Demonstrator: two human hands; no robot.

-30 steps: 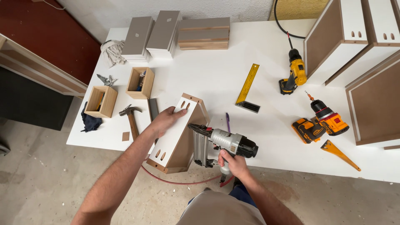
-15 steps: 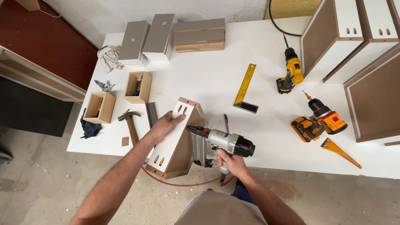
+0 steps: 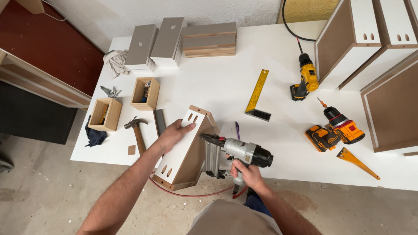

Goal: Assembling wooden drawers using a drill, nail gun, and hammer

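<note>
Drawer box (image 3: pixel 185 150) under left hand (image 3: pixel 173 134); right hand (image 3: pixel 245 172) grips nailer (image 3: pixel 237 154)

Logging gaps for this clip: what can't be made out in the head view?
- Nail gun tip: hidden against the drawer box wall.
- Right hand trigger finger: hidden by the grip.
- Red hose: runs under the table edge.
- Small wooden boxes: contents too small.
- Right-hand cabinets: cut by frame edge.

left hand (image 3: pixel 174 134) flat on drawer box (image 3: pixel 185 148) | right hand (image 3: pixel 248 174) grips nail gun (image 3: pixel 237 152)
</note>
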